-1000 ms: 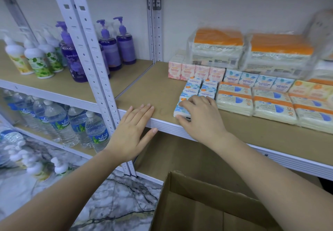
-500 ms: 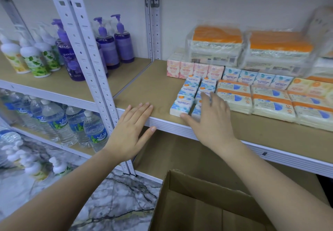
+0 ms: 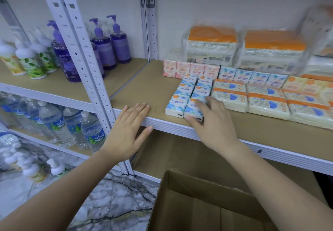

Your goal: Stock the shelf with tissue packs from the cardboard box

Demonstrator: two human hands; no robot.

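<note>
Two hands are at the front edge of the shelf (image 3: 155, 90). The right hand (image 3: 214, 122) has a narrow grip on the front right blue mini tissue pack (image 3: 193, 110): thumb against the pack's near end, fingers curled over its top. That pack sits at the shelf's front, touching the front left blue mini tissue pack (image 3: 175, 106) just left of the grip. Beyond the grip, four more blue mini packs (image 3: 195, 86) continue the two columns toward the pink tissue packs (image 3: 191, 70) at the back. Just right of the grip lie flat orange-banded pocket tissue packs (image 3: 266, 103). The left hand (image 3: 126, 133), well left of the grip, rests flat on the bare shelf, fingers straight and holding nothing, thumb over the white front rail. Below the grip, nearest the camera, the cardboard box (image 3: 194, 200) stands open.
</note>
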